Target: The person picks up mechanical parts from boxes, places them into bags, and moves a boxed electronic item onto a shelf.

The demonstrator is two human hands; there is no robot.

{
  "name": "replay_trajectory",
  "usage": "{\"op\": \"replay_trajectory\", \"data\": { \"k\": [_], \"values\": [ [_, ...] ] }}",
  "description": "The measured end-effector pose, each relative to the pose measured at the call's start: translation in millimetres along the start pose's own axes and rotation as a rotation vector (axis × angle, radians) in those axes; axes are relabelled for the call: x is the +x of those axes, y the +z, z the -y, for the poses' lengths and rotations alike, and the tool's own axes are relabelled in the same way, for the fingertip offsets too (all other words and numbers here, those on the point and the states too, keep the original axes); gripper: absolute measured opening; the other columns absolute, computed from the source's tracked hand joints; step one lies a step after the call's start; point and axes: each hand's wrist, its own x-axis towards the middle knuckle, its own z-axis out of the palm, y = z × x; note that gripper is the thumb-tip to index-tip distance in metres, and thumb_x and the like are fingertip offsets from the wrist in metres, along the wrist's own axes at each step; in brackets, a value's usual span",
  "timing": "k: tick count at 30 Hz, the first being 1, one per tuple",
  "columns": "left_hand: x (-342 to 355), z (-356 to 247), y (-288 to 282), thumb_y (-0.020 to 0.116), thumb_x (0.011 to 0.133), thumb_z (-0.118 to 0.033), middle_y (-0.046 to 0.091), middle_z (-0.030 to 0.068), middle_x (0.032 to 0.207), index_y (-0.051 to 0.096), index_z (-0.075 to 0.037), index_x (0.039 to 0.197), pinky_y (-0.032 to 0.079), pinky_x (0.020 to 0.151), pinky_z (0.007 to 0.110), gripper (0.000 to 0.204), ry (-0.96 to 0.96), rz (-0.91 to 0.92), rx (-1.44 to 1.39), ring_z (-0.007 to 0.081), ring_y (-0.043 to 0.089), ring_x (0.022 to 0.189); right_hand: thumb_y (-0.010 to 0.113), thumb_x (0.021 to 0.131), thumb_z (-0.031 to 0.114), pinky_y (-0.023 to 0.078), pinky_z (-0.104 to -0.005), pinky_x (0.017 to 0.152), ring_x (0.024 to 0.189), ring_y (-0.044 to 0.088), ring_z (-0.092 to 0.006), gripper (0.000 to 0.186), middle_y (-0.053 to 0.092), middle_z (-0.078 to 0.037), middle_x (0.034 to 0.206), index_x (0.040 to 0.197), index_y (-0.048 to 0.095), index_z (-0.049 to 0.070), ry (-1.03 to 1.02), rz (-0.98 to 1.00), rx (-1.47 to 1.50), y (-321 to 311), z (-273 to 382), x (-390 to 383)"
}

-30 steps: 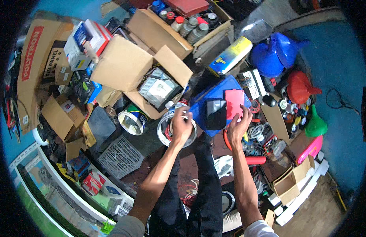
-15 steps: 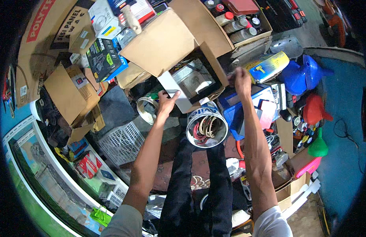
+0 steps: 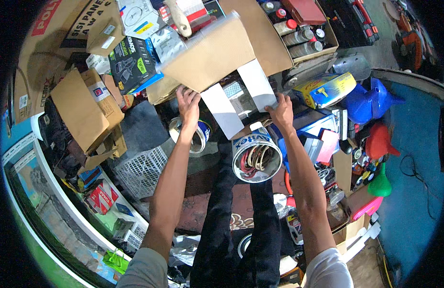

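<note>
The cardboard box (image 3: 210,55) has the right hand (image 3: 281,114) touching its right flap (image 3: 257,86) at the near corner and the left hand (image 3: 188,108) at its left side; whether either grips cannot be told. Its mouth faces up around a grey device (image 3: 240,101). Both side flaps slant lengthwise from far left to near right, obscuring the box's long axis. Just nearer stands a bucket (image 3: 246,142) holding coiled cables (image 3: 254,157).

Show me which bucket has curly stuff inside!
The bucket nearer the right hand: red and pale coils show inside. No coils show in the other bucket.
</note>
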Motion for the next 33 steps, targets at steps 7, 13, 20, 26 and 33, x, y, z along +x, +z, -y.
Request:
{"op": "replay_trajectory", "data": {
  "k": [7,13,20,26,33],
  "values": [
    [-48.1,-35.4,-15.7,0.06,0.081,-0.025,0.051,0.0151,0.12,0.057,-0.005,0.114,0.037,0.098,0.034,0.039,0.406,0.259,0.565,0.0248,0.048,0.116,0.058,0.073,-0.001,0.047,-0.0403,0.078,0.087,0.058,-0.0376,0.022,0.059,-0.019,0.097,0.095,0.06,0.0,-0.178,0.074,0.315,-29.5,2.3,-25.1],
    [-101.3,-28.7,5.6,0.05,0.069,0.014,0.045,0.0127,0.129,0.058,-0.007,0.112,0.034,0.101,0.033,0.048,0.275,0.232,0.619,0.0247,0.042,0.123,0.046,0.074,-0.004,0.047,-0.0423,0.086,0.102,0.056,-0.0366,0.038,0.057,-0.022,0.113,0.11,0.056,0.0,-0.391,0.339,0.22,-7.2,-15.7,-48.5],
    [-145.5,-7.3,2.5,0.047,0.07,0.015,0.034,0.0073,0.134,0.045,-0.003,0.125,0.038,0.098,0.032,0.058,-0.055,0.282,0.092,0.0229,0.039,0.123,0.047,0.07,-0.006,0.047,-0.041,0.089,0.104,0.056,-0.0364,0.044,0.057,-0.019,0.113,0.112,0.057,0.003,-0.443,0.403,0.21,0.6,-36.9,-57.1],
    [-141.7,7.6,20.4,0.073,0.07,0.0,0.027,0.0091,0.137,0.049,-0.005,0.119,0.043,0.098,0.038,0.055,0.141,0.311,0.66,0.0262,0.042,0.121,0.052,0.067,-0.002,0.045,-0.043,0.091,0.107,0.053,-0.0344,0.051,0.054,-0.013,0.121,0.116,0.058,0.011,-0.529,0.482,0.032,-13.4,-44.1,-67.3],
    [-128.2,37.4,21.6,0.076,0.066,-0.008,0.029,0.0181,0.135,0.049,-0.005,0.111,0.044,0.095,0.044,0.053,0.353,0.395,1.125,0.0411,0.041,0.119,0.054,0.07,0.003,0.042,-0.0494,0.09,0.107,0.048,-0.0349,0.056,0.051,-0.003,0.128,0.123,0.054,0.021,-0.439,0.535,-0.137,-30.9,-25.5,-85.3]
  ]
}}
